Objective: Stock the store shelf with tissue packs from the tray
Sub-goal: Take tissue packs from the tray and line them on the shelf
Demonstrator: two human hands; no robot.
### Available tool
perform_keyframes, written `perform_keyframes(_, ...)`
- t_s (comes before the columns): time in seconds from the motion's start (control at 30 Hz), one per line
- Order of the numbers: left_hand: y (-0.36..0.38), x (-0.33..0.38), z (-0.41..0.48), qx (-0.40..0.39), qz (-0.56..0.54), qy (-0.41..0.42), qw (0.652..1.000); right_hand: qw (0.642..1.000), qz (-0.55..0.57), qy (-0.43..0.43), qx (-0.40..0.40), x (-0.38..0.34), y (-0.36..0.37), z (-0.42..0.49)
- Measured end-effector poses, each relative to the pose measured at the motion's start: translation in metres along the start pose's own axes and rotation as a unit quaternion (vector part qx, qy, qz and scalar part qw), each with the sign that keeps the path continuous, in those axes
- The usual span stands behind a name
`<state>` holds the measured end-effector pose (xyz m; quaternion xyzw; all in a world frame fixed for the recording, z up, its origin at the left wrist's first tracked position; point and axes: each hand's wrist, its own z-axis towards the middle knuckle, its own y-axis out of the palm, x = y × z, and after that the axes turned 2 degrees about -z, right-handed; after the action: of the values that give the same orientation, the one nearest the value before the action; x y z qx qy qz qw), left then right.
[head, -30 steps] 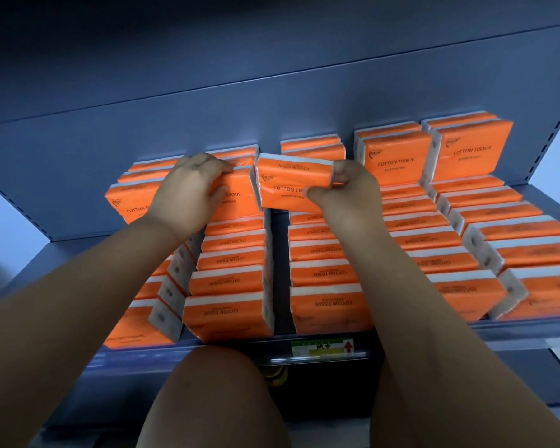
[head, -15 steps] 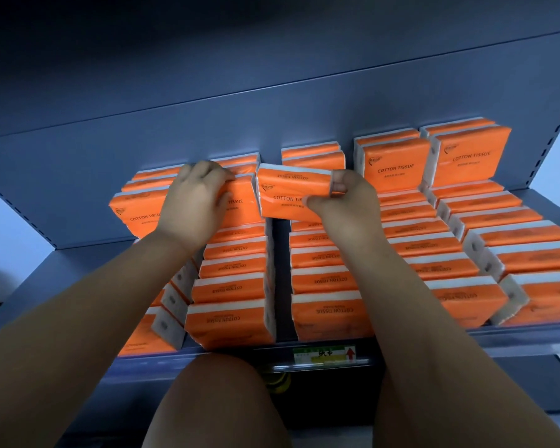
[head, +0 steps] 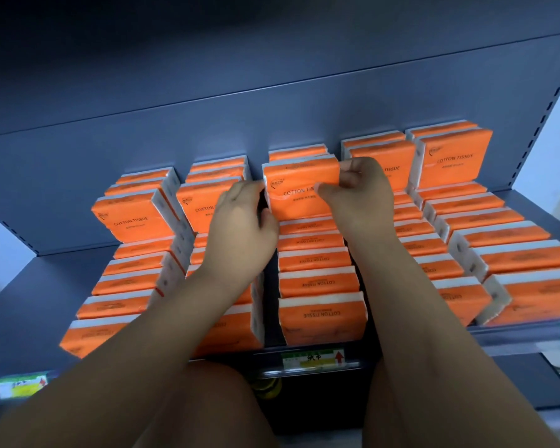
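Note:
An orange tissue pack (head: 299,192) stands upright at the back of the middle row, on top of the lower layer of packs. My right hand (head: 358,195) pinches its right edge, thumb on the front face. My left hand (head: 243,224) touches its left edge with fingers nearly straight, in front of another upright pack (head: 198,205). Several rows of orange packs (head: 317,282) fill the blue-grey shelf (head: 20,315). The tray is not in view.
Upright packs stand at the back left (head: 133,218) and back right (head: 455,160). The shelf back panel (head: 207,124) rises behind them. Price labels (head: 314,357) sit on the shelf's front rail. My knees are below the shelf.
The held pack went right and back into the middle row and now stands upright. My left hand left the neighbouring pack and came to this pack's left edge.

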<state>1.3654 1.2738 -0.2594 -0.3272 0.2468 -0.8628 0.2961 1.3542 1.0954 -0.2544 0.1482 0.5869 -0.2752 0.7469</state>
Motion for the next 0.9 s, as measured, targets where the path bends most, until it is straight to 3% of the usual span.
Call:
perform_keyframes(0.17, 0.01, 0.014, 0.004, -0.082, -0.183, -0.138, 0.97, 0.998, -0.058, -0.027, 0.023, 0.002, -0.001, 0.003)
perform_keyframes(0.37, 0.02, 0.017, 0.005, -0.077, -0.264, -0.222, 0.935, 0.996, -0.077, -0.008, -0.042, 0.006, -0.004, 0.001)
perform_keyframes(0.73, 0.024, 0.0, 0.009, -0.083, -0.363, -0.287, 0.883, 0.991, -0.116, -0.016, -0.063, 0.009, -0.007, 0.0)
perform_keyframes(0.9, 0.026, -0.006, 0.006, -0.081, -0.372, -0.276, 0.883, 0.988, -0.141, -0.02, -0.058, 0.008, -0.007, -0.001)
